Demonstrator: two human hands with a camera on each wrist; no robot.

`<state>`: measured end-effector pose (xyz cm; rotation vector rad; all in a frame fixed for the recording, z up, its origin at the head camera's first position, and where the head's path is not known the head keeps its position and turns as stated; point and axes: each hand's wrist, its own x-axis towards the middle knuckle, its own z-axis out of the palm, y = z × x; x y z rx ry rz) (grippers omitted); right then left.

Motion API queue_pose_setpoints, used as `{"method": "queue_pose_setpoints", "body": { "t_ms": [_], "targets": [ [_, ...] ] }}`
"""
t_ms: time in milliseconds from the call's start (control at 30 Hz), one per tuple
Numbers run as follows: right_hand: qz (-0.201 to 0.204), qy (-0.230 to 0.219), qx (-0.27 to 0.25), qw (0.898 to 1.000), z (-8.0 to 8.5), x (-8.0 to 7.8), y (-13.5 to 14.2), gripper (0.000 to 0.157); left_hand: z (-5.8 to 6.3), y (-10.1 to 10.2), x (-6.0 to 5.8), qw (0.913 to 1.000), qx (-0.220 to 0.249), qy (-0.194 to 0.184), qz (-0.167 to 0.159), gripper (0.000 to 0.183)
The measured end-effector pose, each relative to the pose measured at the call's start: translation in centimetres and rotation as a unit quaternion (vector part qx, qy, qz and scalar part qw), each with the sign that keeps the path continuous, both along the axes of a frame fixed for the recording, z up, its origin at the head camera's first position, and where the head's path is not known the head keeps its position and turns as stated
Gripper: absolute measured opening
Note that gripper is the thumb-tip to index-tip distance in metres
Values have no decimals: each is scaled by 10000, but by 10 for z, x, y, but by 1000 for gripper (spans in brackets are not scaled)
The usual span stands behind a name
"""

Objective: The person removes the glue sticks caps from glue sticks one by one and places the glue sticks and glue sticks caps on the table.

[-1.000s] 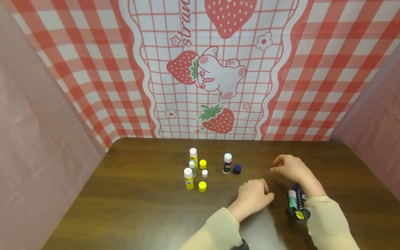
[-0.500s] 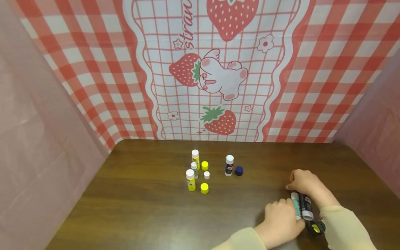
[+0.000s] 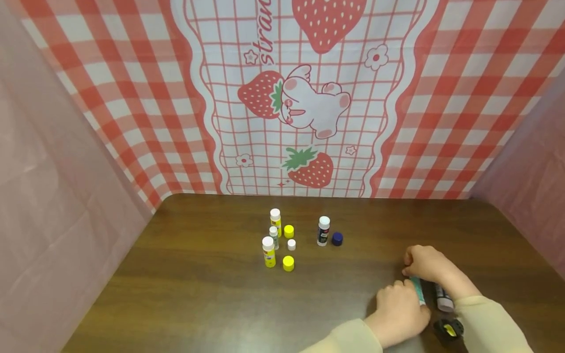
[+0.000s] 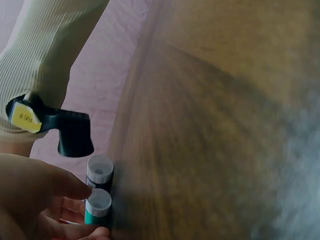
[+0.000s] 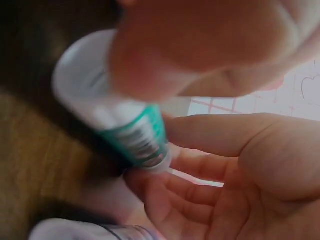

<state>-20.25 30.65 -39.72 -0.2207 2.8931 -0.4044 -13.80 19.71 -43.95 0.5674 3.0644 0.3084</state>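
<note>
My left hand (image 3: 399, 312) pinches the near white end of a teal-and-white glue stick (image 3: 417, 290) at the right of the table. In the right wrist view the label of this tube (image 5: 142, 137) shows between the hands. At its far end my right hand (image 3: 430, 267) has thumb and fingertips around the tube; that end is mostly hidden. A dark tube with a white end (image 3: 443, 300) lies beside it under my right wrist, partly hidden. In the left wrist view my left hand (image 4: 40, 195) covers part of both tubes.
Mid-table stand two yellow glue sticks (image 3: 269, 255), a small white-topped one (image 3: 274, 238) and a dark-blue one (image 3: 323, 233). Next to them lie two yellow caps (image 3: 288, 264), a white cap (image 3: 291, 244) and a dark-blue cap (image 3: 337, 239). A black wrist mount (image 3: 449, 328) hangs by my right sleeve.
Both hands have come to the teal glue stick from above the table, the left moving right and the right moving nearer. The dark tube now lies farther from the teal one.
</note>
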Motion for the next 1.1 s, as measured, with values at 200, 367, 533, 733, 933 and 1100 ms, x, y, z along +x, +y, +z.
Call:
{"method": "queue_pose_setpoints", "body": {
  "t_ms": [200, 367, 533, 733, 933, 1100],
  "targets": [
    [-263, -289, -998, 9942, -7, 2, 3, 14, 3, -12, -6, 9979, 402, -498, 66, 35],
    [-350, -974, -2450, 9640, -12, 2, 8, 24, 8, -27, -12, 9961, 583, -648, -99, 32],
    [-61, -1492, -3370, 9296, -10, 5, 4, 36, 15, -44, -24, 9947, 706, -696, -285, 26],
    [180, -1473, -4068, 9014, -8, 9, -9, 45, 17, -69, -37, 9904, 1252, -508, -291, 17],
    [141, -1343, -4549, 8802, -8, 15, -22, 49, 12, -106, -49, 9788, 1953, -440, -428, 19],
    [5, -861, -4486, 8896, -4, 20, -39, 45, 22, -131, -56, 9768, 2025, 135, -679, 20]
  ]
}}
